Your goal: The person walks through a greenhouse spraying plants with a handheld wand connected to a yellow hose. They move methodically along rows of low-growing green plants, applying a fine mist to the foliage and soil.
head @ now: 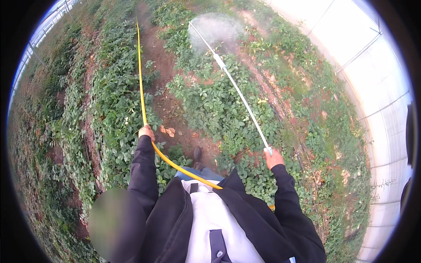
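My right hand (273, 157) grips the lower end of a long pale spray lance (245, 100). The lance slants up and to the left over leafy green plants, and a cloud of fine mist (218, 31) hangs around its tip. In my left hand (146, 132) is a yellow hose (140, 72), held at about waist height. From that hand the hose runs away along the dirt path, and its other side curves across my front and passes under my dark jacket. A short bit of yellow shows again below my right sleeve.
A bare soil path (167, 102) lies between low plant rows (113, 85), with my shoe (197, 154) on it. Dark irrigation lines (274, 95) follow the row at right. A white plastic greenhouse wall (384, 98) bounds the right side. Dry leaves (168, 131) lie near my left hand.
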`<state>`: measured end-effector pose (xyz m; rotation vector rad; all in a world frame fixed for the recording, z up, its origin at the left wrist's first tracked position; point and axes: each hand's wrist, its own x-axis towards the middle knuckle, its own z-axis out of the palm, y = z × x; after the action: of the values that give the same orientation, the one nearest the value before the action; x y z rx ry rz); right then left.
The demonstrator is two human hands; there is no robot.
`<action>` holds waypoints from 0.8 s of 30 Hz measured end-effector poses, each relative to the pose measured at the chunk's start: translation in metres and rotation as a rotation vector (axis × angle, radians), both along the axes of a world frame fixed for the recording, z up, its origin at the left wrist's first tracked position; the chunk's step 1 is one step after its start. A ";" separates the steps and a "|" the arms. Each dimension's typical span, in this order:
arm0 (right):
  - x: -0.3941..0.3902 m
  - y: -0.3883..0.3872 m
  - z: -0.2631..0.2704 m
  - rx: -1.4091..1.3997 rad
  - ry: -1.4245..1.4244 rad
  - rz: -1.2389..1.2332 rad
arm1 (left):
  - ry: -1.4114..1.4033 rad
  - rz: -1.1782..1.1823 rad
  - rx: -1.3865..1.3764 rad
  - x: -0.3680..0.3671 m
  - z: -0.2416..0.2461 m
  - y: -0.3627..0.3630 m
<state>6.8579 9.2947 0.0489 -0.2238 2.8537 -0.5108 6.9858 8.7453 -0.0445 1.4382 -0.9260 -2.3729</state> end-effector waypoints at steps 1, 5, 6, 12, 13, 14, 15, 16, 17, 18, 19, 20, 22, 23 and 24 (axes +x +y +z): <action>0.019 0.006 0.002 0.017 -0.014 0.010 | -0.018 0.014 0.006 0.016 0.001 0.011; 0.089 0.031 0.010 0.075 -0.107 0.006 | -0.099 0.057 -0.205 0.067 0.029 0.046; 0.107 0.039 0.010 0.055 -0.093 0.013 | -0.081 0.059 -0.214 0.077 0.039 0.053; 0.164 0.119 0.006 -0.010 -0.061 -0.061 | -0.029 0.083 -0.306 0.097 0.089 0.123; 0.170 0.138 0.006 0.012 -0.059 -0.096 | 0.024 0.060 -0.303 0.096 0.093 0.142; 0.177 0.160 0.007 -0.019 -0.054 -0.116 | 0.052 0.048 -0.326 0.094 0.094 0.165; 0.184 0.183 0.007 -0.039 -0.054 -0.139 | 0.102 0.038 -0.334 0.094 0.092 0.189; 0.191 0.206 0.006 -0.015 -0.048 -0.138 | 0.161 0.030 -0.248 0.094 0.088 0.214; 0.200 0.230 0.006 -0.040 -0.026 -0.148 | 0.175 0.003 -0.237 0.095 0.081 0.241; 0.209 0.252 0.003 -0.026 0.007 -0.160 | 0.168 0.004 -0.192 0.098 0.073 0.267; 0.217 0.274 0.003 -0.016 0.041 -0.165 | 0.142 -0.007 -0.140 0.102 0.065 0.294; 0.225 0.296 0.003 -0.095 0.025 -0.166 | 0.186 0.013 -0.108 0.106 0.060 0.318; 0.248 0.335 0.004 -0.138 -0.003 -0.150 | 0.053 -0.035 -0.232 0.117 0.058 0.362; 0.257 0.355 0.008 -0.151 -0.019 -0.141 | 0.034 -0.022 -0.242 0.125 0.060 0.380; 0.266 0.367 0.009 -0.124 -0.022 -0.131 | 0.028 -0.017 -0.273 0.134 0.063 0.395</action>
<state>7.1239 9.6621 0.0577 -0.0519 2.8305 -0.7133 7.1201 9.1405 0.0189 1.2940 -1.2050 -2.1689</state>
